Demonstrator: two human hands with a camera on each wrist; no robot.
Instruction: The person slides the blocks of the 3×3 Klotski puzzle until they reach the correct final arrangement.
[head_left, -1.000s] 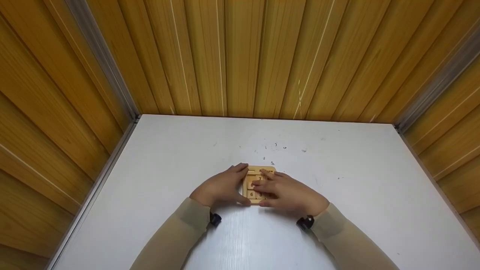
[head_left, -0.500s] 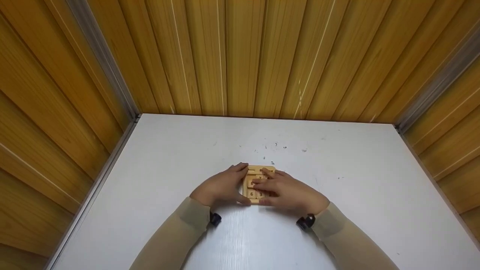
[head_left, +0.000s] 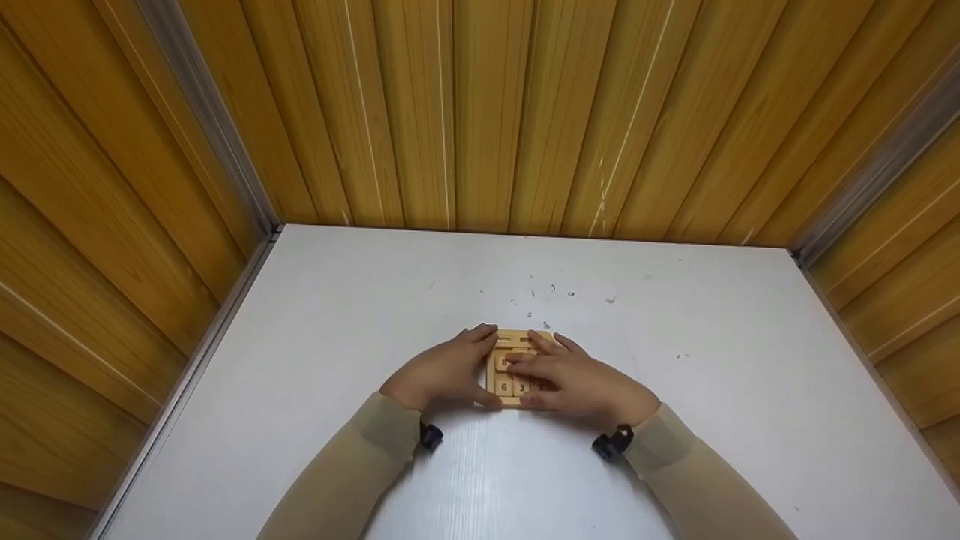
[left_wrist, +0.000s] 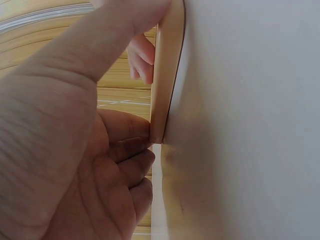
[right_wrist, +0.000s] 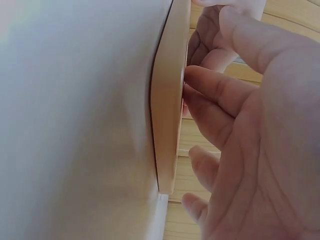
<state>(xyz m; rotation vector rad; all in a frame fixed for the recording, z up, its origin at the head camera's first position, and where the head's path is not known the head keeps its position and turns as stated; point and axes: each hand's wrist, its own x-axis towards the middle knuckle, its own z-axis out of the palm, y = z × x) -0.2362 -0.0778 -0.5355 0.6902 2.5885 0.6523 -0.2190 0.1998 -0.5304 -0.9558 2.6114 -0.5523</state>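
Note:
A wooden number slide puzzle [head_left: 511, 403] lies flat on the table between both hands. My left hand [head_left: 446, 369] grips its left side, with the thumb at the near corner and fingertips at the far corner. My right hand [head_left: 581, 384] lies over the right part, covering several tiles. One of its fingertips touches the tile marked 8 [head_left: 504, 363]. Tiles 6 [head_left: 503, 388] and 3 [head_left: 521, 388] show in the near row. Both wrist views show the puzzle only edge-on, as a pale side wall [left_wrist: 167, 75].
The white table [head_left: 360, 300] has small dark marks [head_left: 570, 294] beyond the puzzle. Yellow wood-look panels [head_left: 480, 112] stand behind and on both sides. A black strap device [head_left: 613, 442] sits at the right wrist, another [head_left: 430, 437] at the left.
Tile 8 has slid a little toward the puzzle's far edge. The right hand's fingers over the far side have shifted and spread slightly. My left hand keeps its place.

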